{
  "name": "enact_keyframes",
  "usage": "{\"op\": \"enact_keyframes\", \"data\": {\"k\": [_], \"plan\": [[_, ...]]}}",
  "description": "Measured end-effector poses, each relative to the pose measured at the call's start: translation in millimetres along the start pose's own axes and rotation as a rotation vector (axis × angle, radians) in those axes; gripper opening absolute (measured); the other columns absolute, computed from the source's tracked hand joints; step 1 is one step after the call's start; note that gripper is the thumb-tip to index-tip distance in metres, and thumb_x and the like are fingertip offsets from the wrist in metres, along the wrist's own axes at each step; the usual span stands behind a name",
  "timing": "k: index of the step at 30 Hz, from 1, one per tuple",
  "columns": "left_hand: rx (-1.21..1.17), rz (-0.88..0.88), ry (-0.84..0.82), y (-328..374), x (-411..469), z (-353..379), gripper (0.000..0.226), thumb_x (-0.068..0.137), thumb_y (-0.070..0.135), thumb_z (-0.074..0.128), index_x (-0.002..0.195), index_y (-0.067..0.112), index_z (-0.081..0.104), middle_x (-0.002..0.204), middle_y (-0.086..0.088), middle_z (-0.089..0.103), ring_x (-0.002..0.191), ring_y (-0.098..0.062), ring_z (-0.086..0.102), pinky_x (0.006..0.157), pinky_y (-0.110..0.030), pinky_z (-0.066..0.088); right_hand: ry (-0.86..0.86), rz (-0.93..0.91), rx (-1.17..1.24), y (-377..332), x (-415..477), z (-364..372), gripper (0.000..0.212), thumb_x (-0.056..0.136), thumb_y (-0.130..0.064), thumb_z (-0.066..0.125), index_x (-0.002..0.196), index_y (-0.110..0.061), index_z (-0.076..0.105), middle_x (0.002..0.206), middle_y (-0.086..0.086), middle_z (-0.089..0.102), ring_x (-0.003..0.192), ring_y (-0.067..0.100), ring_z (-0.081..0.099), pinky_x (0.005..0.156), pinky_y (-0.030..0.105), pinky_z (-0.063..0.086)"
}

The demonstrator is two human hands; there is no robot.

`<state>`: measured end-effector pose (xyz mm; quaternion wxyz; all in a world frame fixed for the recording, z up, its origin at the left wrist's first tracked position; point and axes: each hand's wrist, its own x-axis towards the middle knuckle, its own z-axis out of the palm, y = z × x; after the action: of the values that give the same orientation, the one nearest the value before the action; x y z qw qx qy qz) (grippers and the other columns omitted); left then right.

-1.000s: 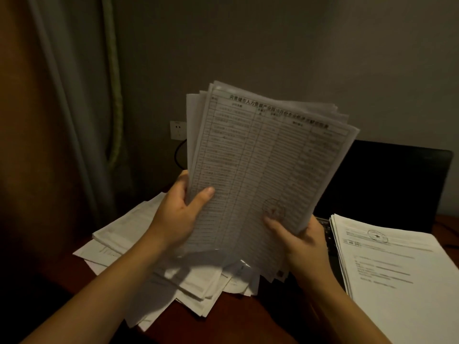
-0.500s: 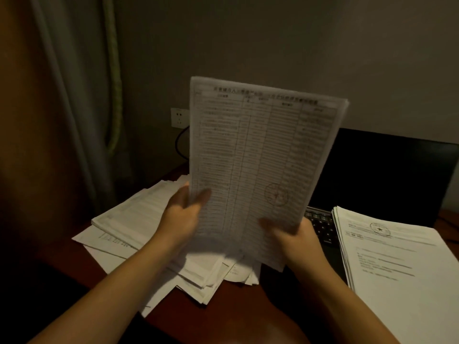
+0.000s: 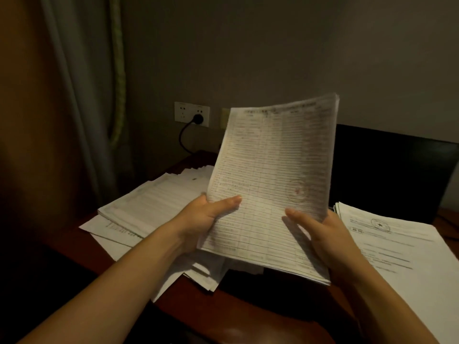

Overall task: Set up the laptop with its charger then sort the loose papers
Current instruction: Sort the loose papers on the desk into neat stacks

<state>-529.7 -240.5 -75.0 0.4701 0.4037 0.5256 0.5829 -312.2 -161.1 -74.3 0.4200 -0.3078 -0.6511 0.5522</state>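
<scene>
- Two stages are set by the task, and the first is judged largely done: a plug (image 3: 198, 118) is seated in the socket (image 3: 185, 112) on the wall left of the laptop (image 3: 387, 170), and its cable (image 3: 183, 139) is led down toward the table (image 3: 248, 311). Its far end is hidden, so the link to the laptop cannot be confirmed.
- The laptop is stood open with its screen dark; whether it is switched on cannot be told.
- A bundle (image 3: 270, 175) of tabled sheets is held upright before the laptop's left edge, off the table, with its edges squared.
- The bundle is gripped at its left edge by the left hand (image 3: 203, 219), with the thumb laid across the front. It is gripped at its lower right edge by the right hand (image 3: 320, 234), thumb likewise on the front.
- One neat stack (image 3: 397, 249) is laid in front of the laptop, toward its right side, and is judged already sorted.
- A loose pile (image 3: 154, 207) is spread left of the laptop with its sheets askew; this is judged to be the work left.
- The bundle is not yet set down on either heap.
</scene>
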Motion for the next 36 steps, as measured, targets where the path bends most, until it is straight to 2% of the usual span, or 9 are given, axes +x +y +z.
{"op": "enact_keyframes", "data": {"k": [3, 6, 9, 13, 16, 21, 25, 31, 36], "plan": [[0.091, 0.029, -0.020, -6, 0, 21, 0.026, 0.093, 0.029, 0.065, 0.115, 0.016, 0.069, 0.109, -0.003, 0.076, 0.099, -0.019, 0.074, 0.086, -0.036, 0.057, 0.046, 0.009, 0.004, -1, -14, -24, 0.017, 0.096, -0.003, 0.058, 0.106, -0.013, 0.067, 0.081, -0.015, 0.077, 0.082, -0.002, 0.072, 0.062, 0.003, 0.048], [0.135, 0.100, -0.035, -11, 3, 56, 0.023, 0.100, 0.030, 0.059, 0.120, 0.022, 0.067, 0.110, 0.002, 0.076, 0.100, -0.015, 0.073, 0.088, -0.035, 0.057, 0.110, 0.063, 0.050, 2, -30, -57, 0.024, 0.097, 0.000, 0.056, 0.117, -0.009, 0.065, 0.104, 0.000, 0.078, 0.100, 0.016, 0.073, 0.073, 0.015, 0.057], [0.206, 0.143, -0.058, -16, 12, 97, 0.023, 0.100, 0.036, 0.058, 0.122, 0.033, 0.061, 0.113, 0.011, 0.073, 0.101, -0.008, 0.071, 0.088, -0.033, 0.057, 0.183, 0.102, 0.024, -2, -50, -95, 0.026, 0.098, -0.003, 0.056, 0.120, -0.013, 0.064, 0.109, 0.000, 0.077, 0.099, 0.014, 0.074, 0.071, 0.017, 0.058], [0.381, 0.155, -0.131, -24, 24, 145, 0.039, 0.095, 0.042, 0.065, 0.131, 0.035, 0.055, 0.118, 0.016, 0.069, 0.107, -0.006, 0.066, 0.095, -0.038, 0.055, 0.316, 0.108, -0.123, -13, -75, -143, 0.023, 0.097, -0.008, 0.061, 0.118, -0.018, 0.064, 0.098, -0.006, 0.078, 0.086, 0.005, 0.074, 0.060, 0.013, 0.055], [0.424, 0.167, -0.191, -28, 29, 173, 0.040, 0.092, 0.032, 0.071, 0.130, 0.032, 0.059, 0.118, 0.016, 0.070, 0.107, -0.007, 0.067, 0.090, -0.030, 0.055, 0.453, 0.114, -0.306, -15, -87, -178, 0.017, 0.095, -0.018, 0.066, 0.113, -0.019, 0.064, 0.095, -0.010, 0.073, 0.071, -0.001, 0.072, 0.049, 0.011, 0.051], [0.650, 0.259, -0.256, -31, 40, 199, 0.069, 0.091, 0.017, 0.071, 0.136, 0.053, 0.032, 0.109, 0.012, 0.068, 0.098, -0.004, 0.065, 0.071, -0.013, 0.045, 0.534, 0.133, -0.571, -4, -96, -219, 0.019, 0.094, -0.027, 0.068, 0.112, -0.023, 0.064, 0.096, -0.014, 0.071, 0.079, 0.005, 0.071, 0.057, 0.015, 0.052], [0.796, 0.389, -0.218, -47, 40, 203, 0.049, 0.095, 0.022, 0.065, 0.142, 0.028, 0.053, 0.136, 0.011, 0.057, 0.114, 0.004, 0.048, 0.080, -0.001, 0.038, 0.531, 0.116, -0.707, 9, -93, -229, 0.029, 0.093, -0.027, 0.069, 0.122, -0.023, 0.062, 0.099, -0.016, 0.065, 0.084, -0.001, 0.064, 0.059, 0.012, 0.048], [0.938, 0.440, -0.237, -69, 37, 202, 0.035, 0.096, 0.034, 0.063, 0.131, 0.030, 0.064, 0.114, 0.019, 0.055, 0.104, 0.002, 0.052, 0.080, -0.007, 0.038, 0.618, 0.020, -0.818, 26, -95, -240, 0.039, 0.091, -0.026, 0.072, 0.127, -0.028, 0.058, 0.101, -0.011, 0.061, 0.084, 0.005, 0.062, 0.062, 0.016, 0.045], [1.061, 0.431, -0.248, -67, 36, 202, 0.035, 0.094, 0.044, 0.062, 0.128, 0.035, 0.064, 0.113, 0.021, 0.052, 0.104, 0.000, 0.050, 0.085, -0.016, 0.039, 0.566, 0.105, -0.972, 34, -98, -253, 0.015, 0.093, -0.022, 0.068, 0.107, -0.029, 0.068, 0.098, -0.008, 0.068, 0.078, 0.005, 0.059, 0.061, 0.016, 0.041]]}}
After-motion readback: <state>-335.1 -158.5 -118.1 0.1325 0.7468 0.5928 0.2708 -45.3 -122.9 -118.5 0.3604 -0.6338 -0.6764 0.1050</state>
